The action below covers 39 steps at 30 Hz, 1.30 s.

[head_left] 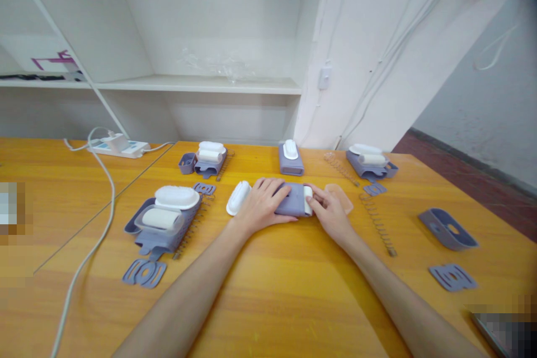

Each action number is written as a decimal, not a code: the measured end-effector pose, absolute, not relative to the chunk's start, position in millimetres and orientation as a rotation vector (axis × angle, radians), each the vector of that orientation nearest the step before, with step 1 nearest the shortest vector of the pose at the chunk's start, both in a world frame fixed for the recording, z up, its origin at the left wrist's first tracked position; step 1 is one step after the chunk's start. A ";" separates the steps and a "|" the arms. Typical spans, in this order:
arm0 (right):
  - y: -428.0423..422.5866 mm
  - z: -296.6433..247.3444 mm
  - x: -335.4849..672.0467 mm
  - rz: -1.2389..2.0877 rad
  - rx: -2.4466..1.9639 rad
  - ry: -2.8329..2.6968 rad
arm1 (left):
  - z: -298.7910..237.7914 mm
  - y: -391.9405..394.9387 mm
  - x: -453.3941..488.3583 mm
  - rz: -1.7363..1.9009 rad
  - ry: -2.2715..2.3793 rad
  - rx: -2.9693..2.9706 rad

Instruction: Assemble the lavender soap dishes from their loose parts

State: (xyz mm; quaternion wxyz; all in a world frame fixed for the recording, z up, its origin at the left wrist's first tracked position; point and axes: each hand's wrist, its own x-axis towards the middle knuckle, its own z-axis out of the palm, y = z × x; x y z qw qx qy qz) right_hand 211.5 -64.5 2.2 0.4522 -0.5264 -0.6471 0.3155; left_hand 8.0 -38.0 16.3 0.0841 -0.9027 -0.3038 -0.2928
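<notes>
Writing: magenta mark [50,60] on shelf panel, unreadable.
Around: white brush [238,197] just beside my left hand [262,204]; spring [377,222] near my right hand [331,212]; power strip [119,146] at the worktop's [293,291] far-left edge.
Case: purple case [291,201] mid-worktop, between both hands.
Grip: left hand clamps its left end; right hand pinches its white end piece [308,199].

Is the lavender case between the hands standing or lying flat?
Lying flat: the lavender plastic case rests on the wooden table, left hand on top, right hand at its white end.
</notes>
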 end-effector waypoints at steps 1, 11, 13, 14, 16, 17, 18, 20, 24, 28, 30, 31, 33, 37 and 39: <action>-67.2 4.1 209.8 0.755 -1.304 -1.618 | 15.9 -37.8 7.6 -0.879 -0.911 -2.694; -77.8 10.7 204.7 0.651 -1.353 -1.802 | 13.7 -36.4 5.5 -0.846 -0.915 -2.666; -76.9 10.2 205.6 0.601 -1.389 -1.812 | 13.9 -36.6 5.8 -0.835 -0.913 -2.648; -76.7 10.2 205.9 0.584 -1.398 -1.817 | 14.0 -36.8 5.9 -0.830 -0.912 -2.641; -76.9 10.6 206.3 0.567 -1.399 -1.831 | 14.5 -37.2 5.9 -0.807 -0.905 -2.636; -77.1 10.8 206.4 0.567 -1.397 -1.837 | 14.8 -37.4 5.9 -0.793 -0.900 -2.635; -77.3 10.9 206.6 0.570 -1.394 -1.841 | 15.1 -37.7 5.9 -0.779 -0.897 -2.635; -77.6 10.8 207.0 0.576 -1.389 -1.837 | 15.9 -38.2 5.9 -0.757 -0.895 -2.635; -77.8 9.9 207.3 0.596 -1.387 -1.837 | 16.8 -39.1 6.2 -0.730 -0.887 -2.628; -78.9 10.5 207.2 0.601 -1.372 -1.878 | 17.5 -40.4 6.7 -0.728 -0.867 -2.616; -79.4 9.7 207.5 0.590 -1.349 -1.900 | 18.0 -41.3 6.8 -0.742 -0.862 -2.611; -79.4 8.6 207.7 0.584 -1.336 -1.905 | 18.2 -41.6 6.8 -0.750 -0.860 -2.607; -79.2 4.9 207.9 0.565 -1.326 -1.900 | 18.2 -41.7 6.6 -0.770 -0.859 -2.602; -79.5 -2.5 205.5 0.460 -1.341 -1.889 | 16.4 -39.6 5.9 -0.833 -0.901 -2.610; -81.3 -2.6 203.0 0.361 -1.324 -1.913 | 14.9 -37.8 5.4 -0.901 -0.959 -2.603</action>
